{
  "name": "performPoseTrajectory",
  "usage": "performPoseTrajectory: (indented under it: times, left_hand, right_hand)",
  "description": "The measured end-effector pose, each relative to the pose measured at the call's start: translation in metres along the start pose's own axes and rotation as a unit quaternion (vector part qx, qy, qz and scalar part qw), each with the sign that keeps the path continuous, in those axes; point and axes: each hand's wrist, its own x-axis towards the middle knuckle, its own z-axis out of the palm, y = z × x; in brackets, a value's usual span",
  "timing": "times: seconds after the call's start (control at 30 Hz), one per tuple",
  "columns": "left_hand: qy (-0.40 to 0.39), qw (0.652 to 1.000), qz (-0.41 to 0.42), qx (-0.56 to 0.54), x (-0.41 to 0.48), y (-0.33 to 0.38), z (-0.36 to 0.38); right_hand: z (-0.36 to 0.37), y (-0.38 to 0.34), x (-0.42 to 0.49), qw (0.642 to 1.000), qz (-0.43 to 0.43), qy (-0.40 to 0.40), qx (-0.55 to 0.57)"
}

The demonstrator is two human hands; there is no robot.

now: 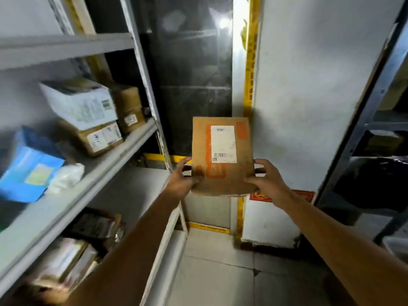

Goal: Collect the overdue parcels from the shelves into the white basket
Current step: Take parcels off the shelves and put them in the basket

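Observation:
A flat brown cardboard parcel with orange print and a white barcode label is held up in front of me, label facing me, between the two shelf racks. My left hand grips its lower left edge with the thumb on the front. Gripping the lower right edge is my right hand. The white basket is not in view.
A grey metal shelf rack on the left carries a white box, brown boxes, a blue parcel and a white bag; lower shelves hold more parcels. A dark rack with black bags stands on the right. Tiled floor lies below.

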Motion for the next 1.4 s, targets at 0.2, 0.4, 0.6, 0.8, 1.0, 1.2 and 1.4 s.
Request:
performPoseTrajectory:
  times: [0.2, 0.4, 0.6, 0.8, 1.0, 1.2, 1.4]
  left_hand:
    - [0.12, 0.992, 0.034, 0.014, -0.028, 0.035, -0.077]
    - [0.243, 0.97, 0.025, 0.004, -0.059, 0.063, -0.121]
    - [0.356, 0.934, 0.026, 0.01, -0.101, 0.079, -0.136]
    - [0.46, 0.887, 0.02, 0.018, -0.152, 0.096, -0.14]
    - [0.529, 0.849, 0.018, 0.0, -0.223, 0.112, -0.147]
    - [0.601, 0.799, 0.012, 0.007, -0.304, 0.113, -0.156]
    - [0.652, 0.758, 0.0, 0.015, -0.379, 0.11, -0.176]
  right_hand:
    - [0.071, -0.059, 0.03, 0.995, -0.069, -0.077, -0.017]
    - [0.12, -0.108, 0.052, 0.978, -0.118, -0.174, -0.008]
    - [0.157, -0.151, 0.055, 0.945, -0.169, -0.28, 0.015]
    - [0.187, -0.181, 0.036, 0.911, -0.192, -0.363, 0.019]
    - [0.221, -0.205, -0.008, 0.869, -0.224, -0.44, 0.032]
    - [0.267, -0.217, -0.078, 0.818, -0.243, -0.518, 0.052]
    - [0.306, -0.229, -0.15, 0.781, -0.278, -0.556, 0.054]
